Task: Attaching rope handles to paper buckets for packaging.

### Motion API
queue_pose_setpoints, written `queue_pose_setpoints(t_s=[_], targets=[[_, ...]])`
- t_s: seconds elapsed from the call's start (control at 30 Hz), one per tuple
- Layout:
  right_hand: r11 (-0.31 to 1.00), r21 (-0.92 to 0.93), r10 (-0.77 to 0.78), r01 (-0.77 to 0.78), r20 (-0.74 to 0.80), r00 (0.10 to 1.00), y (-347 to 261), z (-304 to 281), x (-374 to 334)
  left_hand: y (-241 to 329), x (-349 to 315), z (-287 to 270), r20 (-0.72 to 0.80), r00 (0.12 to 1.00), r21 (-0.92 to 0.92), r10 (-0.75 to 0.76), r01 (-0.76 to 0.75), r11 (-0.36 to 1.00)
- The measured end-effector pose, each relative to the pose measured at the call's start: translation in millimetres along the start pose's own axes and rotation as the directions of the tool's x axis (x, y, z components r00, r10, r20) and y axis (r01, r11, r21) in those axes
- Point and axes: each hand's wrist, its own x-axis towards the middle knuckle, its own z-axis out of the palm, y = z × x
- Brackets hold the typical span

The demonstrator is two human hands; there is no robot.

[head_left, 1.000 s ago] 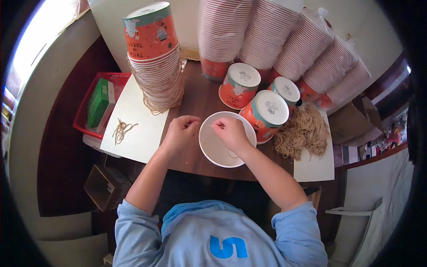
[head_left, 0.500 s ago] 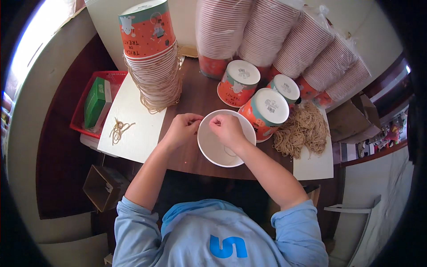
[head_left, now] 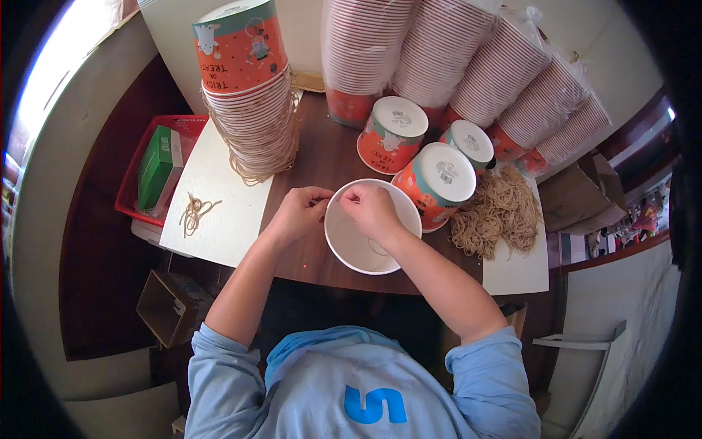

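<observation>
A paper bucket [head_left: 354,252] stands mouth up at the table's front, its white inside facing me. My left hand [head_left: 298,214] is closed in a pinch against the bucket's outer left side, just by the rim; what its fingertips hold is hidden. Inside the mouth, my right hand [head_left: 371,211] has thumb and forefinger pinched close to the left wall. A thin tan cord [head_left: 377,248] curves down inside the bucket from beneath this hand. It seems to run to the pinched fingers, whose tips are partly hidden.
Upside-down orange-and-green buckets [head_left: 442,175] stand beyond the bucket, next to a heap of tan cords [head_left: 501,216]. Tall bagged stacks of buckets [head_left: 442,51] line the back. At left rise a corded stack [head_left: 252,124], a few loose cords [head_left: 194,212] and a red basket [head_left: 128,183].
My right hand has shifted very slightly up and left inside the bucket. The left hand and the bucket look almost unmoved.
</observation>
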Motion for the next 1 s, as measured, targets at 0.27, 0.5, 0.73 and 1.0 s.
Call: queue_pose_setpoints(t_s=[0.27,0.5,0.73,1.0], targets=[[0.992,0.102,0.067,-0.076,0.092,0.994,-4,1,-9,13,-13,-2,0.049,0.998,0.088,-0.026,0.022,0.996],[0.993,0.027,-0.115,0.112,0.173,0.978,-10,-7,-32,38,-51,12,0.040,0.999,0.470,0.001,-0.020,0.882],[0.992,0.122,-0.083,0.044,0.340,0.937,-8,-17,-40,18,-80,39,-0.203,0.977,0.152,-0.065,0.097,0.984],[0.984,0.179,-0.055,-0.022,0.415,0.908,-7,-16,-42,13,-92,51,-0.327,0.945,0.107,0.031,0.004,0.994]])
